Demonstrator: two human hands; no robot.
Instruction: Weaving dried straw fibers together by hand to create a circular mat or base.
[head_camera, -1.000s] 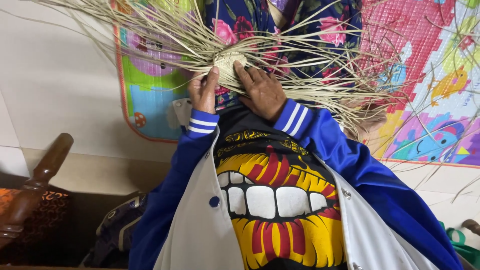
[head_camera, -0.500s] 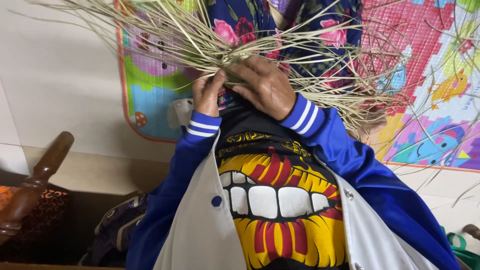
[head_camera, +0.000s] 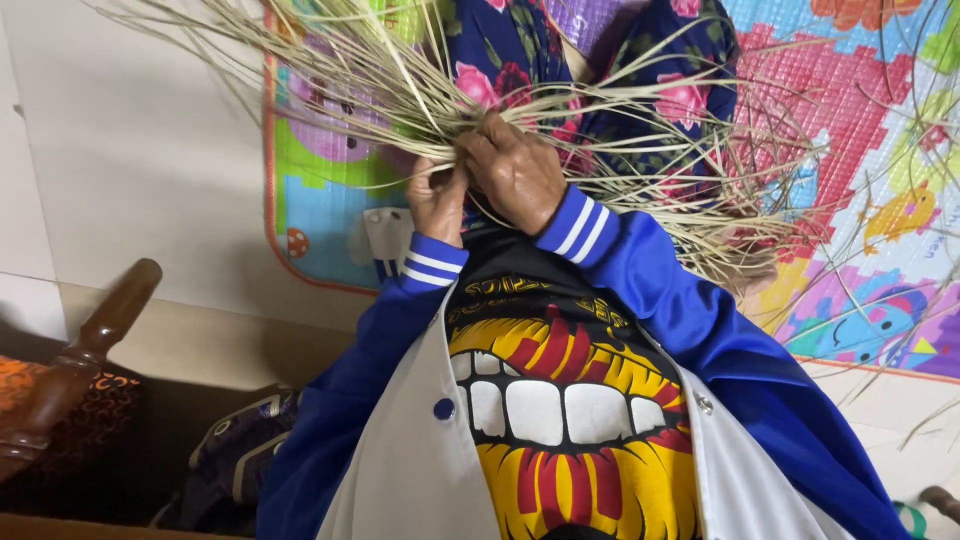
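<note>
Both hands are meeting at the centre of a bundle of pale dry straw strands (head_camera: 560, 110), where the strands are crossing. The left hand (head_camera: 437, 197) is sitting with fingers curled shut around a few strands at that crossing point, knuckles facing the camera. The right hand (head_camera: 517, 170) is lying just beside it and touching it, fingers bent down and pressing into the same knot of strands; its fingertips are hidden in the straw, so the exact pinch is not showing, but the hand is closing on the strands rather than spreading flat.

The straw is fanning outward from the 2 hands in all directions: long strands are reaching toward the upper left over the pale floor (head_camera: 130, 170), and a denser spray is spreading to the right over the play mat (head_camera: 860, 150). The crossing point is resting over the person's lap, which is covered in dark blue floral fabric (head_camera: 520, 50).

Both forearms are wearing blue sleeves (head_camera: 650, 290) with white-striped cuffs. Below them a white jacket front is opening over a black shirt with a yellow and red print of teeth (head_camera: 550, 410).

The play mat is showing bright cartoon panels in pink, green, blue and yellow. At the left edge a dark wooden furniture leg (head_camera: 90, 340) is standing, tilted in view, well apart from the hands.
</note>
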